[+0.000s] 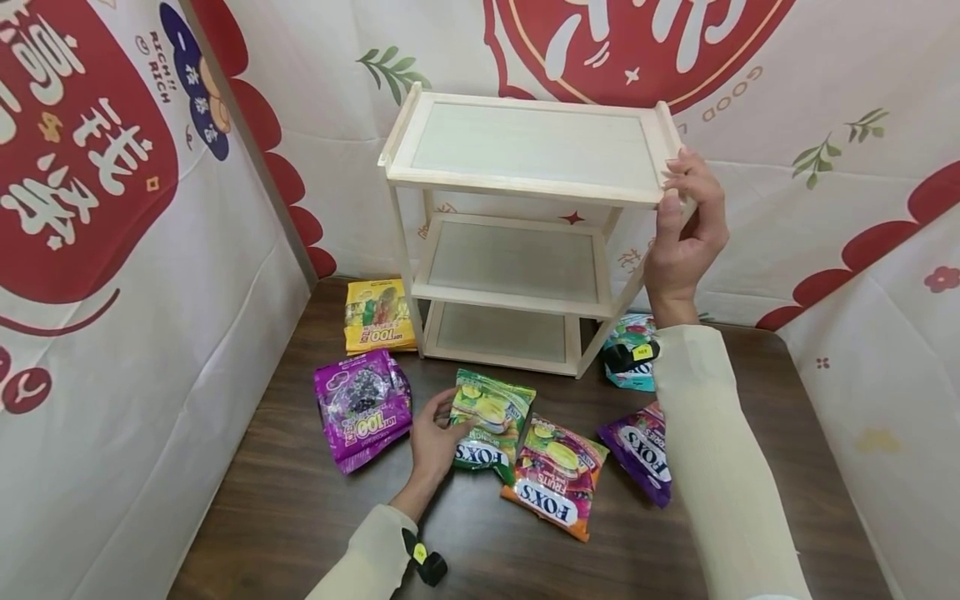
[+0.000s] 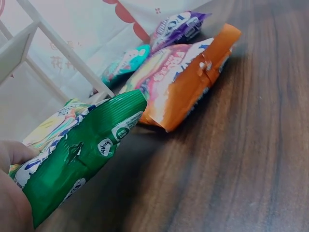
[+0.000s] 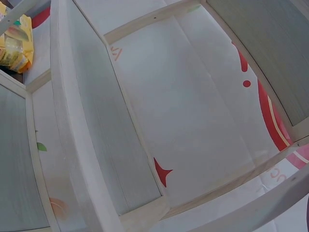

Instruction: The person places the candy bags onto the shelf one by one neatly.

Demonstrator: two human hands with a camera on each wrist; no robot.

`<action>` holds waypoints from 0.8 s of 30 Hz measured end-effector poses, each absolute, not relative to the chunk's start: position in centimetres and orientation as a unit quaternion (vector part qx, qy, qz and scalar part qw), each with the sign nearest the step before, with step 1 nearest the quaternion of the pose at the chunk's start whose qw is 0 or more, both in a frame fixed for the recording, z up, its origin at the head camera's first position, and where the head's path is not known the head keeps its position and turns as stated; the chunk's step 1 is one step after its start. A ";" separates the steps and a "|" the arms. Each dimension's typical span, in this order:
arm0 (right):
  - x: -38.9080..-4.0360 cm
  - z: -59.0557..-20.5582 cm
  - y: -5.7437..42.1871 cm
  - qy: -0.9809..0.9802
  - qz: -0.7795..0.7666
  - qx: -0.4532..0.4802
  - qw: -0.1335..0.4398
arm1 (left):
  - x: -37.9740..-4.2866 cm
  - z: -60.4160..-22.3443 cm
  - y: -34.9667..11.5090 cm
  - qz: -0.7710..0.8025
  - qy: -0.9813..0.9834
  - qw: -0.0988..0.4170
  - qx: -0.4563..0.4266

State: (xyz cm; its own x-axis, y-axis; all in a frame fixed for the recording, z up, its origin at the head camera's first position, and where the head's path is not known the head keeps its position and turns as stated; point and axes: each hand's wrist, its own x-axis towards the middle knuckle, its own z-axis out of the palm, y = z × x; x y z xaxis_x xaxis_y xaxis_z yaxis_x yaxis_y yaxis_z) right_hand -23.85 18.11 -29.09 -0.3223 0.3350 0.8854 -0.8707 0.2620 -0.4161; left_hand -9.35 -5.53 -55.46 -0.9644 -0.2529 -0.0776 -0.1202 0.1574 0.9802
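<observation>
My left hand [image 1: 435, 442] holds the left side of a green bag of Fox's candy [image 1: 491, 417] between thumb and fingers. In the left wrist view that green bag [image 2: 87, 150] is tilted, its sealed end toward the orange-edged bag. At the upper right, my right hand [image 1: 686, 229] grips the top right corner of a white wooden three-tier shelf [image 1: 517, 187], thumb at the front and fingers over the side rail. The right wrist view shows the shelf's frame [image 3: 82, 121] close up, but not the hand.
Right of the green bag lies a red and orange Fox's bag [image 1: 558, 475]. Beyond it are a purple Fox's bag [image 1: 637, 450] and a teal bag [image 1: 632, 333], both partly behind my right arm. Purple grape [image 1: 363, 408] and yellow [image 1: 378, 317] candy bags lie left. Printed cloth walls [image 1: 247, 417] enclose the table.
</observation>
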 end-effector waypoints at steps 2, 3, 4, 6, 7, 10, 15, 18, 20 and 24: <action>-23.8 -29.1 18.1 -0.586 0.564 0.228 0.535 | -9.4 -55.0 -5.5 -0.645 -0.753 0.052 0.118; -23.8 -29.0 18.1 -0.587 0.564 0.228 0.534 | -9.4 -54.8 -5.5 -0.649 -0.750 0.052 0.117; -23.8 -29.0 18.1 -0.587 0.564 0.228 0.534 | -9.4 -54.6 -5.5 -0.654 -0.746 0.051 0.115; -23.8 -29.0 18.1 -0.587 0.564 0.229 0.534 | -9.5 -54.2 -5.5 -0.661 -0.740 0.048 0.116; -23.8 -29.1 18.1 -0.587 0.564 0.229 0.533 | -9.5 -54.0 -5.5 -0.663 -0.738 0.047 0.117; -23.9 -29.1 18.2 -0.587 0.565 0.229 0.533 | -9.7 -53.5 -5.5 -0.671 -0.731 0.047 0.115; -23.9 -29.1 18.2 -0.589 0.563 0.231 0.532 | -9.9 -52.8 -5.7 -0.678 -0.725 0.065 0.107; -23.9 -29.1 18.2 -0.586 0.566 0.232 0.532 | -10.0 -52.3 -5.8 -0.680 -0.722 0.073 0.108; -23.9 -29.1 18.2 -0.585 0.567 0.231 0.532 | -10.0 -52.0 -5.9 -0.683 -0.719 0.075 0.108; -23.8 -29.1 18.2 -0.586 0.565 0.232 0.532 | -10.2 -51.3 -6.1 -0.691 -0.711 0.074 0.106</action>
